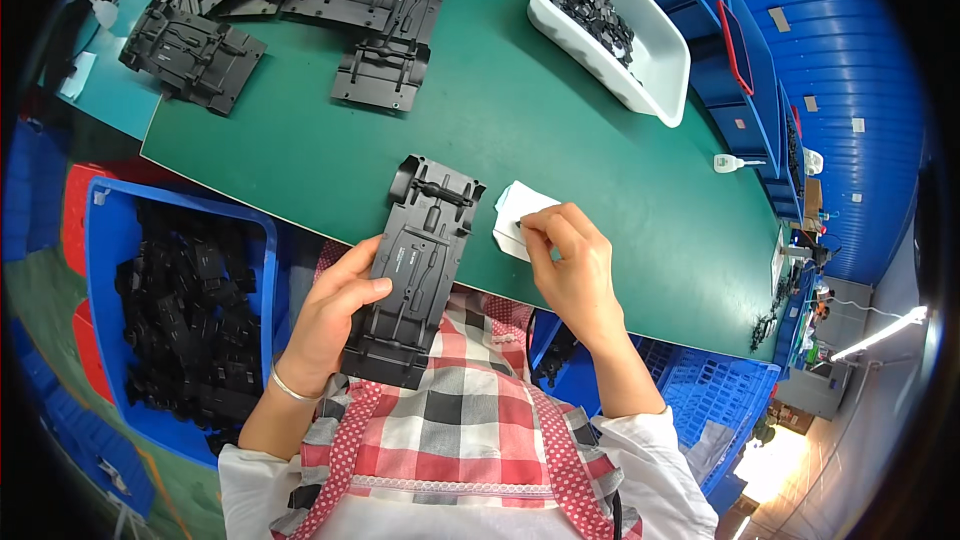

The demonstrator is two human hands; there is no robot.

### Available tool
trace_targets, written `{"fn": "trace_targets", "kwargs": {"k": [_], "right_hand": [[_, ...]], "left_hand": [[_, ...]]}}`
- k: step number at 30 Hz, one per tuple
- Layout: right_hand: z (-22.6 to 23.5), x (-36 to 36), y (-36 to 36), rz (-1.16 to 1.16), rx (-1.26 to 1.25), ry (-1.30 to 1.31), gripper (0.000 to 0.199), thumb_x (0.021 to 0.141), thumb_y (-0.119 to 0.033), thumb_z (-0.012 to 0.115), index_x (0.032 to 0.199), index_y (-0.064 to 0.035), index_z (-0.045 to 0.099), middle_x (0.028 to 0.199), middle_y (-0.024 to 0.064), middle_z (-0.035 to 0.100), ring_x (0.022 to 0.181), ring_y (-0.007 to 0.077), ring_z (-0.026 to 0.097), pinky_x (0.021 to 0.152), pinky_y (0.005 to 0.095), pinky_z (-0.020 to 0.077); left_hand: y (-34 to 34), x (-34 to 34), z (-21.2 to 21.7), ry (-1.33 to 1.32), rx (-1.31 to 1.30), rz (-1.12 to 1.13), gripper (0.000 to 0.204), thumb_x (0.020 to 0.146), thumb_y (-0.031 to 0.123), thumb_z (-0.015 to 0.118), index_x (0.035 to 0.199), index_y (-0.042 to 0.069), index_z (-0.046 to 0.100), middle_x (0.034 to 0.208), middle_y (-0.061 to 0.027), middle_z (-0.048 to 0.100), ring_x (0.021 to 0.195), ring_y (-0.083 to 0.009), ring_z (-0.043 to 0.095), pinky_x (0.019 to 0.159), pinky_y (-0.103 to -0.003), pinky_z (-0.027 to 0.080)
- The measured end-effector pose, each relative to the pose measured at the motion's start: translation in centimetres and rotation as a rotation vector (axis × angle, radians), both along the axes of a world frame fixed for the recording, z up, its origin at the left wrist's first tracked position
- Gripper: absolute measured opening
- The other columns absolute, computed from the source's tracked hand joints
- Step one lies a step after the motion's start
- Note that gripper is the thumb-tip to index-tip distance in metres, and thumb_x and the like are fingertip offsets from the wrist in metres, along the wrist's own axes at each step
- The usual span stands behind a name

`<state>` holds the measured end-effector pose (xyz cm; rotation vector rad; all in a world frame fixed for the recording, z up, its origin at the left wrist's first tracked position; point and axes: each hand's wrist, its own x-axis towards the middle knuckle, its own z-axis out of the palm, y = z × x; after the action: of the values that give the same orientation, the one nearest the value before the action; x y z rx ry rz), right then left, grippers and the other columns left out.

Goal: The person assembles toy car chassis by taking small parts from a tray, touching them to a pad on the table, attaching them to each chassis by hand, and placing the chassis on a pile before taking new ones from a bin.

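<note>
My left hand (pixel 335 305) grips the side of a black plastic toy-car chassis (pixel 415 265), thumb on top. The chassis is tilted over the table's front edge, its moulded axle and shaft shapes facing up. To its right, my right hand (pixel 572 265) is closed in a pinch over a folded white paper or cloth (pixel 515 208) on the green table (pixel 300 155). A tiny dark spot shows at those fingertips; what they hold is too small to name.
More black chassis (pixel 385 65) are piled at the far left. A white tub (pixel 655 75) of small black parts stands at the back right, near a white bottle (pixel 730 163) and blue bins (pixel 750 100). A blue crate (pixel 105 270) of black parts sits lower left.
</note>
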<state>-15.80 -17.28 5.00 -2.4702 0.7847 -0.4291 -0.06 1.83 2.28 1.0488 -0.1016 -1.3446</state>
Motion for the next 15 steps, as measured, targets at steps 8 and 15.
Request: {"fn": "trace_targets", "kwargs": {"k": [8,15], "right_hand": [[0.65,0.06,-0.38,0.020,-0.064,-0.016,0.007,0.080,0.006,0.065,0.085,0.0016,0.066,0.083,0.0116,0.066,0.068,0.0229,0.065,0.056,0.0304,0.0516],[-0.24,0.10,-0.52,0.034,-0.070,0.031,0.006,0.080,0.006,0.065,0.085,0.0018,0.066,0.083,0.0108,0.066,0.069,0.0223,0.066,0.056,0.0308,0.0524]], "left_hand": [[0.24,0.19,0.02,-0.008,0.007,0.000,0.056,0.080,0.013,0.046,0.133,-0.008,0.042,0.110,-0.0200,0.063,0.085,-0.0272,0.070,0.076,-0.034,0.058],[0.57,0.61,-0.20,0.147,-0.073,-0.027,0.054,0.088,0.003,0.047,0.140,-0.008,0.039,0.126,-0.0141,0.058,0.111,-0.0177,0.058,0.095,-0.029,0.045]]}}
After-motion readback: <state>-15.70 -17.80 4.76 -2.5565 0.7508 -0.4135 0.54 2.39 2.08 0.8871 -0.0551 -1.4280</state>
